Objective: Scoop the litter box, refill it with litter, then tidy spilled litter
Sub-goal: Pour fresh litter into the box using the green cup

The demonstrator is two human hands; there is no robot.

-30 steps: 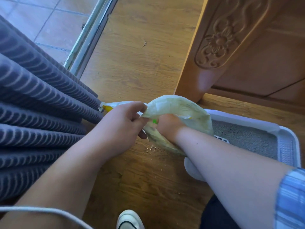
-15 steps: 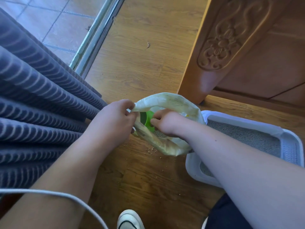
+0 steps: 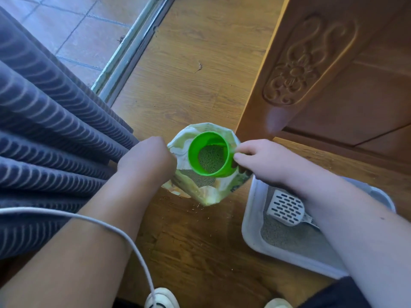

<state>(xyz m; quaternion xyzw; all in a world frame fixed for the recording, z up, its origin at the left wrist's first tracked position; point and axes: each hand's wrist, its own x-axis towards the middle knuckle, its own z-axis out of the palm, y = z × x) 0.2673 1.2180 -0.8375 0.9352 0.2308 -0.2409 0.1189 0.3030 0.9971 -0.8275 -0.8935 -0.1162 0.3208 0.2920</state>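
A single camera worn on the person's head looks steeply down and slightly forward at the wooden floor (image 3: 189,96). It sits close. Both forearms enter from the bottom edge and fill much of the lower half. The left hand (image 3: 146,158) and right hand (image 3: 260,161) lie near mid-frame, with the green cup (image 3: 209,156) and litter bag (image 3: 206,194) between them. Shoe toes (image 3: 162,298) at the bottom edge, nearer the person than the hands, show the near-vertical aim. The wide lens takes in the curtain (image 3: 55,130) left of the left hand. The door track (image 3: 133,47) and carved cabinet (image 3: 322,63) lie beyond the hands. The litter box (image 3: 251,218) is under the right forearm.
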